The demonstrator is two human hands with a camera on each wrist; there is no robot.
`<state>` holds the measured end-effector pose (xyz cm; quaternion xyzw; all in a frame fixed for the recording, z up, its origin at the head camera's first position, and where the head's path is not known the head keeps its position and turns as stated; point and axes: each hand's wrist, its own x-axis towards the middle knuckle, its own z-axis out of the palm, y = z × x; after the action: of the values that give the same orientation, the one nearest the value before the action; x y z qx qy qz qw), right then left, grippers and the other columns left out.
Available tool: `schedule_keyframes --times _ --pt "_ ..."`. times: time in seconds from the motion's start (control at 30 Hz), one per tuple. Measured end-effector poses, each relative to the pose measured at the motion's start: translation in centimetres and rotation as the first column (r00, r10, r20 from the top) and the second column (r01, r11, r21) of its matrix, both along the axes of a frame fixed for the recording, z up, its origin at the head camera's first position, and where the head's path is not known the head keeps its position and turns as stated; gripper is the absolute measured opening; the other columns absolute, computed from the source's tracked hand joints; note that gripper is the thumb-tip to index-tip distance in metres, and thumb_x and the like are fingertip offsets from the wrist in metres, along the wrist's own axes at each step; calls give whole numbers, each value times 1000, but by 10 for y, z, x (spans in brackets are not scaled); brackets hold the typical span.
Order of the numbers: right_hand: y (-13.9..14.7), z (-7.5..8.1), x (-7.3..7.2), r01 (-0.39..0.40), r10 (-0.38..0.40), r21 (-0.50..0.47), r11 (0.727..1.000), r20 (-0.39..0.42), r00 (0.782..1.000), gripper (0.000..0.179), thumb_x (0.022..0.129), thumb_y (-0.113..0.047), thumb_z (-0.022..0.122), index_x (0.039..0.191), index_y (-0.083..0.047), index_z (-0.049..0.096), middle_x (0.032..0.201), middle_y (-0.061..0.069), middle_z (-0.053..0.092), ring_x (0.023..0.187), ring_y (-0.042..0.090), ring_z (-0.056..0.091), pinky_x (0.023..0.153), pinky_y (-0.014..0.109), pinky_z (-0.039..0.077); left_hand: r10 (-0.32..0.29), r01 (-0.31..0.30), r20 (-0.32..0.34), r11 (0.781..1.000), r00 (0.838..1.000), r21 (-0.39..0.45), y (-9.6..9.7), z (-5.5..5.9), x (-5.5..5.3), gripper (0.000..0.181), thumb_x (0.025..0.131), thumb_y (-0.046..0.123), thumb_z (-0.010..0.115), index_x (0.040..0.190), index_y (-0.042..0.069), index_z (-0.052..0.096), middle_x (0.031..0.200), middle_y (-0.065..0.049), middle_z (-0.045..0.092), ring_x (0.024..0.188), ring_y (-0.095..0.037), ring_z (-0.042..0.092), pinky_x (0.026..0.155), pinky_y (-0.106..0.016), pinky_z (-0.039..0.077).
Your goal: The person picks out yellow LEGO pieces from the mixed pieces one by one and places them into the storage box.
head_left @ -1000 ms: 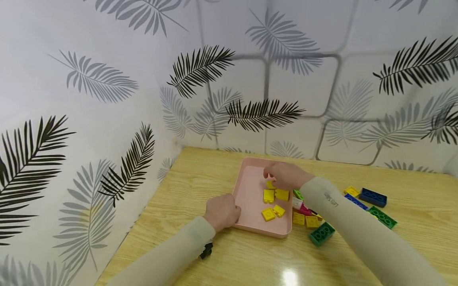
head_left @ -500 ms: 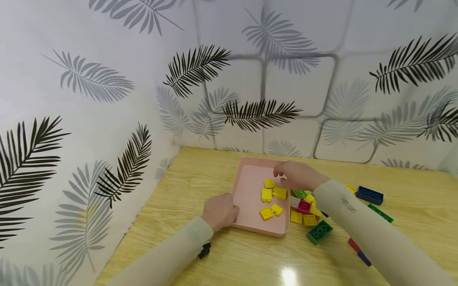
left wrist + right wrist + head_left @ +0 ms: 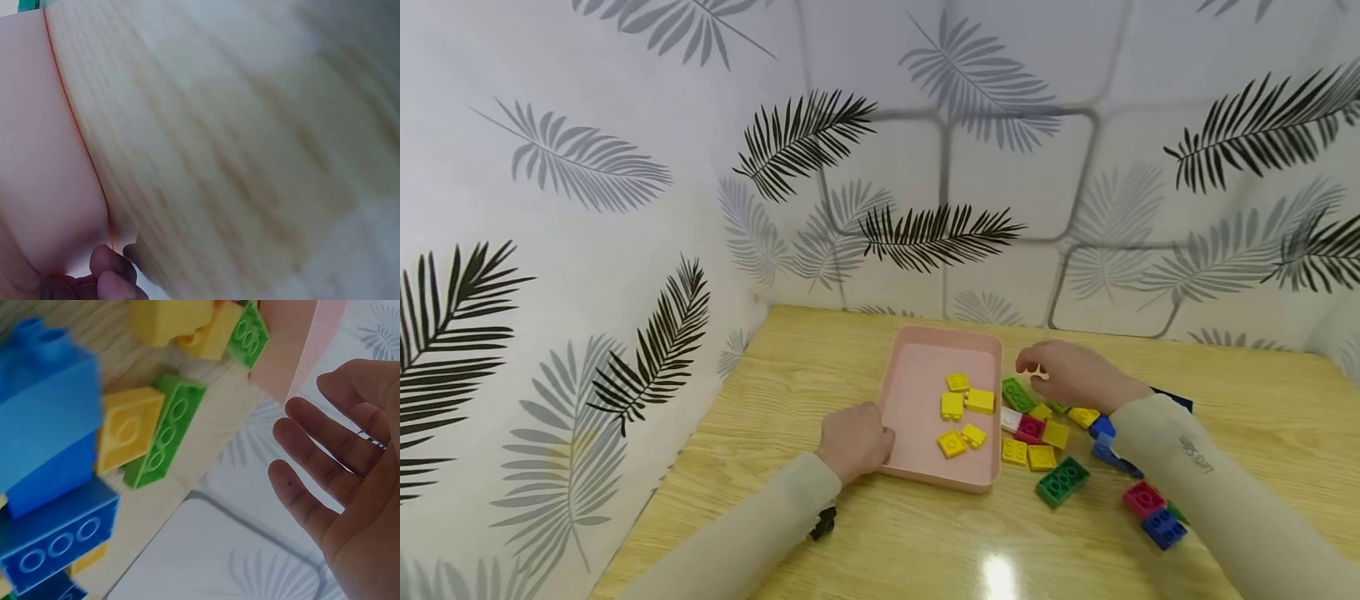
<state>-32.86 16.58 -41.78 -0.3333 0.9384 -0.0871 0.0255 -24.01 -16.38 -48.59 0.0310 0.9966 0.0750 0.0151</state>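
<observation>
My left hand [image 3: 853, 442] grips the near left edge of a pink tray [image 3: 917, 375], and its curled fingertips [image 3: 115, 284] show at the tray wall in the left wrist view. Several yellow toy bricks [image 3: 952, 406] lie in the tray's right half. Beyond the tray's right wall my right hand [image 3: 1078, 373] hovers over loose bricks, fingers relaxed and apart, holding nothing. Nearest below it are a light green brick [image 3: 1018, 395] and a yellow brick [image 3: 1083, 417]. In the right wrist view, blue bricks [image 3: 50, 394] stand stacked beside a yellow one.
More bricks spread right of the tray: a white one [image 3: 1011, 419], a magenta one [image 3: 1030, 429], a dark green one [image 3: 1062, 482], and a red one [image 3: 1144, 499] touching a blue one [image 3: 1163, 528]. The right forearm covers part of them. A leaf-patterned wall [image 3: 985, 275] backs the wooden table [image 3: 805, 358].
My right hand has moved right, from over the tray to over the loose bricks outside it, uncovering bricks beside the tray. The left hand keeps its grip on the tray.
</observation>
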Motion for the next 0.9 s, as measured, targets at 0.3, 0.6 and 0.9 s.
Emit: schedule_keyframes --times 0.3,0.6,0.9 --pt "42 4 1 42 -42 -32 999 -8 999 25 93 -8 66 117 -7 69 110 10 71 97 25 66 84 47 55 4 -5 17 1000 1000 17 1 2 -1 31 95 32 51 69 15 54 60 -1 49 51 -15 47 47 -34 41" --pt "71 4 -5 88 -88 -10 996 13 996 25 92 -6 66 117 -5 69 109 11 72 96 26 66 84 49 55 17 -17 23 999 1000 28 0 4 0 29 94 31 51 69 16 54 60 -1 49 50 -16 46 47 -34 40" --pt "92 -7 -10 122 -127 57 991 83 988 28 90 0 62 117 -3 69 112 15 70 103 37 65 89 56 52 10 -11 35 1000 999 22 3 5 1 30 95 32 51 70 15 54 61 -1 50 52 -15 47 48 -34 41"
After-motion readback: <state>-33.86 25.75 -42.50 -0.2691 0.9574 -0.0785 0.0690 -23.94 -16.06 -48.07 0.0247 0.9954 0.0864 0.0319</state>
